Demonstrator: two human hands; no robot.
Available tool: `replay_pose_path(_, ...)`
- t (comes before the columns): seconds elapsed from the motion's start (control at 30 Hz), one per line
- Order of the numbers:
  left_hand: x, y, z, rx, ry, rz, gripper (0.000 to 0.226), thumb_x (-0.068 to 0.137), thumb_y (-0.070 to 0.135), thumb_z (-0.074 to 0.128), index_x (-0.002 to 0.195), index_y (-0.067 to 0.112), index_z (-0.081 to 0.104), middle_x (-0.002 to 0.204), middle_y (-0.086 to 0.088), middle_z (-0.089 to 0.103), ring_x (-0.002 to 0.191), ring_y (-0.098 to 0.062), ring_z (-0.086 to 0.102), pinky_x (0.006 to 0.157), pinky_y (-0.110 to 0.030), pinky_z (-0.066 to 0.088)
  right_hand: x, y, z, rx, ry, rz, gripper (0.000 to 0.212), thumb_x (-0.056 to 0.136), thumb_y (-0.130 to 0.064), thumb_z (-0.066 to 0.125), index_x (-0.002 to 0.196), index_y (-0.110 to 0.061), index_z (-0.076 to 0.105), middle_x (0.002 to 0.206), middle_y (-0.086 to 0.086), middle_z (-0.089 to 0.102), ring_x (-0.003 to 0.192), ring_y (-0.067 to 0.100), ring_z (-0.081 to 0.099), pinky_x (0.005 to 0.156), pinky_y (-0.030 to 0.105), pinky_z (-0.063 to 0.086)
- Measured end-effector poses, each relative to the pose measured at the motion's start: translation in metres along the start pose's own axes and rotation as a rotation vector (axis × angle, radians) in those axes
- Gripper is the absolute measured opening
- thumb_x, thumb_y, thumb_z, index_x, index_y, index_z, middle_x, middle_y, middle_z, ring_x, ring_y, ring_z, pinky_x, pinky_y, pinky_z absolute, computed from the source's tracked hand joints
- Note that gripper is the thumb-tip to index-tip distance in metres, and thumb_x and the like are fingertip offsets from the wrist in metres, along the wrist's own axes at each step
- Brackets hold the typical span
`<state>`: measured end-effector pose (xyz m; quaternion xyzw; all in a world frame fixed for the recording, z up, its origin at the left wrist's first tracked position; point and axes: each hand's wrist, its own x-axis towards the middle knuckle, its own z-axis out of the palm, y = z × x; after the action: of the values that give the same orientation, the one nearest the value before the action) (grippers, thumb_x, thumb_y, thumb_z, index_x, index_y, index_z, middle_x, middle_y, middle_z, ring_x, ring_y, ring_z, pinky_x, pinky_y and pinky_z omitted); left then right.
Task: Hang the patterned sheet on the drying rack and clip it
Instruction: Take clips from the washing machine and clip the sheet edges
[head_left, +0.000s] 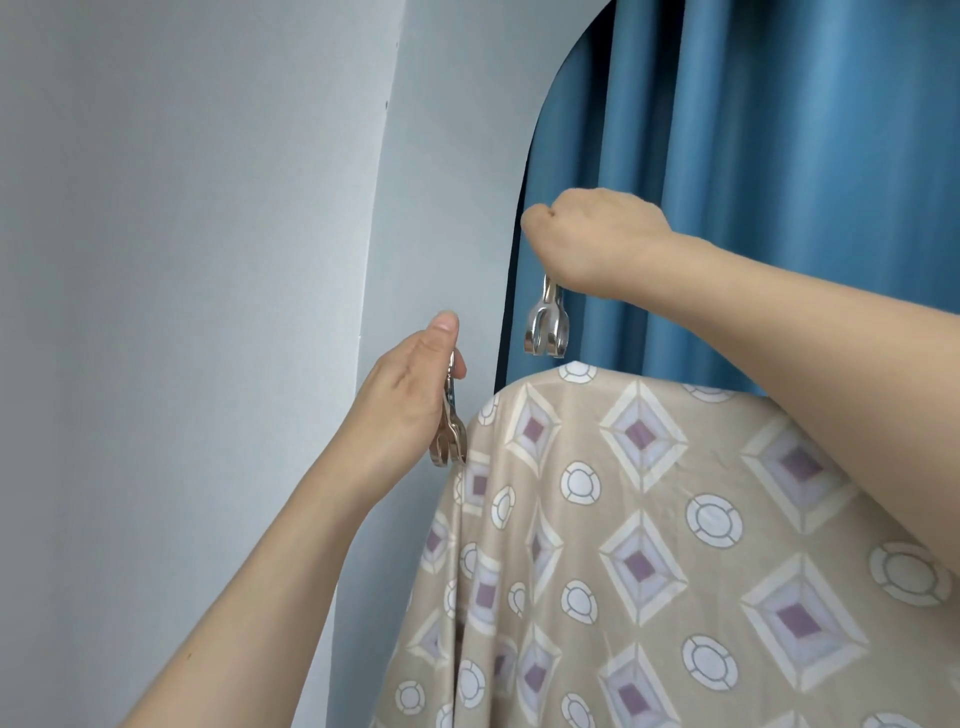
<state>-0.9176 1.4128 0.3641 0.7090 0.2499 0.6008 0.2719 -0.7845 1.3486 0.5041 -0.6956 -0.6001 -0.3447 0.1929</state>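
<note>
Your left hand (405, 395) and right hand (592, 234) each grip a metal clip (546, 325) above the draped sheet (649, 519). Clamp only cloth, missing the hidden rack, and the sheet may slide off.

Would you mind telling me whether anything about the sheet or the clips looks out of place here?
Nothing stands out: the patterned sheet drapes smoothly, and each hand holds a metal clip, neither attached yet.
</note>
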Motion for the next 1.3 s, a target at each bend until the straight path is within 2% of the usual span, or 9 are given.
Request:
replay_pose_path(0.4, -0.002, -0.002, 0.002, -0.021, -0.033, -0.044, 0.062, 0.095, 0.063, 0.024, 0.084, 0.012, 0.057, 0.058, 0.002, 0.048, 0.044, -0.003, 0.045, 0.048, -0.013, 0.036, -0.025, -0.007, 0.003, -0.081, -0.039, -0.004, 0.036, 0.092, -0.025, 0.029, 0.063, -0.012, 0.044, 0.068, 0.006, 0.047, 0.057, 0.021, 0.039, 0.052, 0.028, 0.025)
replay_pose_path(0.63, -0.005, -0.005, 0.006, -0.145, -0.073, -0.128, 0.064, 0.095, 0.065, 0.025, 0.081, 0.011, 0.055, 0.054, -0.001, 0.050, 0.051, -0.019, 0.053, 0.063, -0.033, 0.044, -0.037, -0.009, 0.018, -0.078, -0.063, -0.036, 0.040, 0.095, -0.030, 0.025, 0.064, -0.012, 0.043, 0.068, 0.005, 0.045, 0.058, 0.018, 0.038, 0.051, 0.028, 0.023)
replay_pose_path(0.77, -0.010, -0.005, 0.003, -0.222, -0.106, -0.184, 0.062, 0.094, 0.066, 0.029, 0.080, 0.010, 0.053, 0.061, -0.018, 0.055, 0.051, -0.026, 0.057, 0.065, -0.036, 0.050, -0.043, -0.003, 0.018, -0.033, -0.092, 0.000, 0.043, 0.094, -0.033, 0.019, 0.075, -0.010, 0.049, 0.072, 0.006, 0.048, 0.062, 0.020, 0.041, 0.052, 0.029, 0.024)
replay_pose_path(0.87, -0.013, 0.000, -0.004, -0.297, -0.118, -0.210, 0.057, 0.096, 0.060, 0.038, 0.079, 0.007, 0.051, 0.062, -0.024, 0.055, 0.046, -0.028, 0.058, 0.062, -0.039, 0.055, -0.047, 0.001, 0.020, -0.010, -0.094, 0.014, 0.052, 0.097, -0.051, 0.016, 0.086, -0.013, 0.050, 0.077, 0.004, 0.051, 0.076, 0.028, 0.051, 0.062, 0.034, 0.034)
replay_pose_path(0.93, -0.013, 0.002, -0.013, -0.367, -0.098, -0.228, 0.053, 0.096, 0.056, 0.043, 0.078, 0.007, 0.050, 0.058, -0.023, 0.054, 0.044, -0.028, 0.057, 0.062, -0.042, 0.058, -0.050, 0.002, 0.020, 0.024, 0.059, -0.017, 0.054, 0.095, -0.060, 0.022, 0.096, -0.016, 0.052, 0.091, 0.003, 0.057, 0.092, 0.031, 0.052, 0.074, 0.038, 0.037)
replay_pose_path(1.0, -0.013, 0.002, -0.023, -0.430, -0.068, -0.234, 0.051, 0.096, 0.054, 0.046, 0.080, 0.006, 0.050, 0.055, -0.021, 0.054, 0.047, -0.029, 0.058, 0.062, -0.044, 0.059, -0.057, -0.002, 0.020, -0.034, 0.263, -0.229, 0.044, 0.095, -0.053, 0.033, 0.106, -0.017, 0.055, 0.105, 0.003, 0.055, 0.101, 0.030, 0.049, 0.086, 0.039, 0.032)
replay_pose_path(1.07, -0.014, 0.002, -0.031, -0.475, -0.037, -0.234, 0.048, 0.096, 0.052, 0.048, 0.081, 0.006, 0.051, 0.058, -0.018, 0.054, 0.054, -0.031, 0.060, 0.062, -0.043, 0.058, -0.069, -0.011, 0.019, -0.068, 0.327, -0.446, 0.033, 0.089, -0.047, 0.040, 0.096, -0.020, 0.058, 0.109, 0.000, 0.055, 0.107, 0.027, 0.046, 0.093, 0.038, 0.025)
replay_pose_path(1.17, -0.015, 0.006, -0.038, -0.517, -0.015, -0.237, 0.039, 0.095, 0.046, 0.053, 0.083, 0.008, 0.051, 0.068, -0.012, 0.052, 0.060, -0.033, 0.063, 0.063, -0.042, 0.058, -0.085, -0.024, 0.021, -0.057, 0.186, -0.539, 0.033, 0.085, -0.055, 0.039, 0.081, -0.029, 0.059, 0.125, -0.009, 0.047, 0.123, 0.021, 0.035, 0.102, 0.038, 0.012)
replay_pose_path(1.3, -0.018, 0.014, -0.037, -0.593, 0.020, -0.206, 0.037, 0.094, 0.043, 0.054, 0.079, 0.010, 0.049, 0.063, -0.006, 0.052, 0.061, -0.031, 0.063, 0.059, -0.035, 0.055, -0.091, -0.031, 0.025, -0.120, 0.034, -0.539, 0.055, 0.084, -0.073, 0.034, 0.087, -0.032, 0.070, 0.142, -0.014, 0.029, 0.135, 0.018, 0.014, 0.108, 0.044, 0.001)
